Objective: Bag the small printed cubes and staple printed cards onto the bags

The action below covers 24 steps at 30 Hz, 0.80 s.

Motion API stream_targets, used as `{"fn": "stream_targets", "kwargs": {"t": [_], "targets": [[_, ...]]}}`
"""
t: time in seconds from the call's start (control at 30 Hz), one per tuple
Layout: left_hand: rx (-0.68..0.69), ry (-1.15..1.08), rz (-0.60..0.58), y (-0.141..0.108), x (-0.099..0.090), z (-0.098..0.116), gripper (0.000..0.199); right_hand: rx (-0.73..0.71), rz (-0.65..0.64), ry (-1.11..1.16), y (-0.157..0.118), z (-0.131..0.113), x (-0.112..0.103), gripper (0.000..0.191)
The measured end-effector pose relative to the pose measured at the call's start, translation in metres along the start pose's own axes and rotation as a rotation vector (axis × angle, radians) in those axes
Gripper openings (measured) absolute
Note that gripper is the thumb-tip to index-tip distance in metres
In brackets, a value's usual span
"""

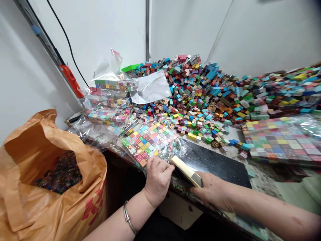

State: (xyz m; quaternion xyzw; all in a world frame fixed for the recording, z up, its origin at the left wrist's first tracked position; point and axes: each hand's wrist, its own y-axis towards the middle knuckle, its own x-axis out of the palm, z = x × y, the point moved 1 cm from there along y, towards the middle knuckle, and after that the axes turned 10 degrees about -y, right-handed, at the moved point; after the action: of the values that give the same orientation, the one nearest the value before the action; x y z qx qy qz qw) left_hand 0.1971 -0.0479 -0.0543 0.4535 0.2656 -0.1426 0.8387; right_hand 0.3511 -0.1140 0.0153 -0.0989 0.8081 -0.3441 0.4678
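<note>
A clear plastic bag (pixel 152 140) filled with rows of small patterned cubes lies at the table's near edge. My left hand (pixel 159 179) is closed, fingers pinching the near corner of this bag. In my right hand (pixel 213 189) is a long, narrow cream-coloured hand tool (pixel 184 169) with a grey part near the grip. Its far end reaches up to the bag's edge, close to my left fingers. Whether the tool touches the plastic I cannot tell. Beneath the tool, a black speckled board (pixel 215 164) rests on the table.
Loose coloured cubes (pixel 195 90) are heaped along the back wall. Filled bags (pixel 107 100) are stacked at the left; another filled bag (pixel 283 139) lies at the right. An orange bag (pixel 92 167) holding small dark pieces stands at lower left. A red-orange device (pixel 71 80) hangs above it.
</note>
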Motion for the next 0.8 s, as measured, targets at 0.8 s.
{"fn": "stream_targets", "kwargs": {"t": [0.8], "targets": [[0.003,-0.002,0.006,0.004,-0.003,0.006,0.014,-0.221,0.317,-0.425,-0.010,0.015,-0.009,0.012]]}}
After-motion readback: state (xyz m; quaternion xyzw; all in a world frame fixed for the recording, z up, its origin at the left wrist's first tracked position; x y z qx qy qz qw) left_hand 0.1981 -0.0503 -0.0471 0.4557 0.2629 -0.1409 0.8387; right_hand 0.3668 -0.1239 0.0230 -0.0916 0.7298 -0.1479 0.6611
